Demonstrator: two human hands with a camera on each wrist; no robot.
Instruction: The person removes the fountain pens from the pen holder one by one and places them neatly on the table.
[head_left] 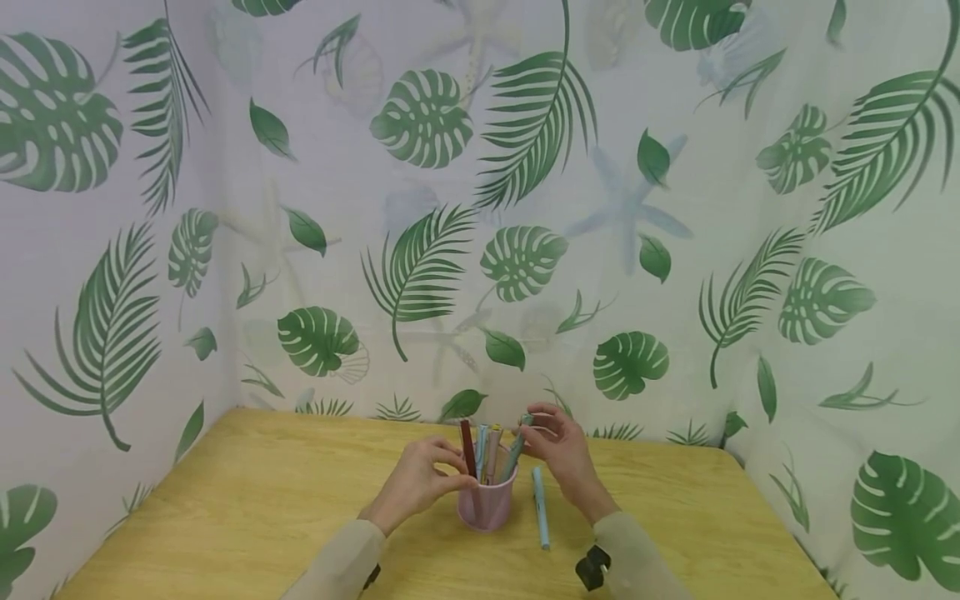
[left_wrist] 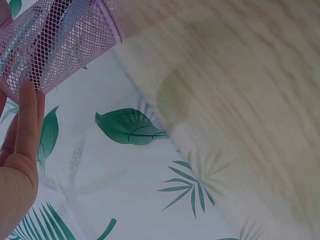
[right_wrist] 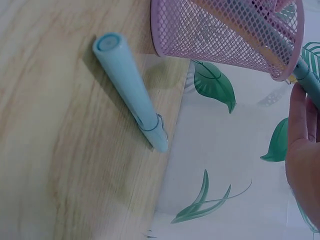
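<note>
A pink mesh pen cup (head_left: 487, 508) stands on the wooden table (head_left: 255, 508) with several pens upright in it. My left hand (head_left: 429, 472) holds the cup at its left side near the rim; in the left wrist view its fingers (left_wrist: 24, 130) lie against the mesh (left_wrist: 50, 40). My right hand (head_left: 553, 443) pinches the top of a teal pen (head_left: 516, 450) that leans in the cup. The right wrist view shows that teal pen (right_wrist: 310, 80) at the cup's rim (right_wrist: 225, 35) beside my fingers (right_wrist: 302, 150). A light blue capped pen (head_left: 540, 510) lies on the table just right of the cup.
Leaf-patterned curtain walls (head_left: 525, 250) close in the table on the left, back and right. The loose light blue pen (right_wrist: 131, 92) lies close to the table's back edge. A black wrist mount (head_left: 592, 568) sits on my right sleeve.
</note>
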